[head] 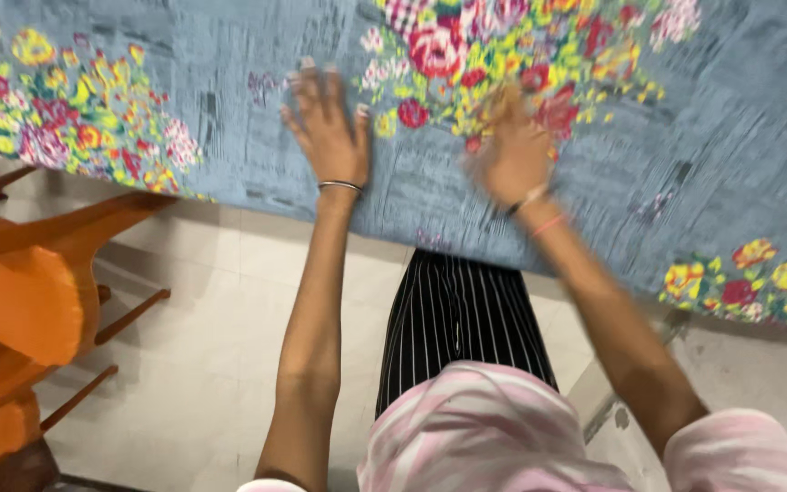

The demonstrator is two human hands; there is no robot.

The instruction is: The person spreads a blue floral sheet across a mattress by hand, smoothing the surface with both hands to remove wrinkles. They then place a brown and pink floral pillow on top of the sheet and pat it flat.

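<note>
Clothing: pink striped top [475, 428], below both hands.
Left hand [328, 128]: open, flat on floral cloth [229, 146].
Right hand [514, 155]: blurred; grip cannot be determined.
Chair [29, 292]: left of left hand.

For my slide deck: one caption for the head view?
Both hands, left hand and blurred right hand, pressed flat on a blue floral cloth.

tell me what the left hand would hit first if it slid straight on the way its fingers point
The left hand lies flat on the blue flowered cloth, fingers pointing away from the person. Straight on there is only more plain cloth up to the picture's edge, so the way looks free.
</note>
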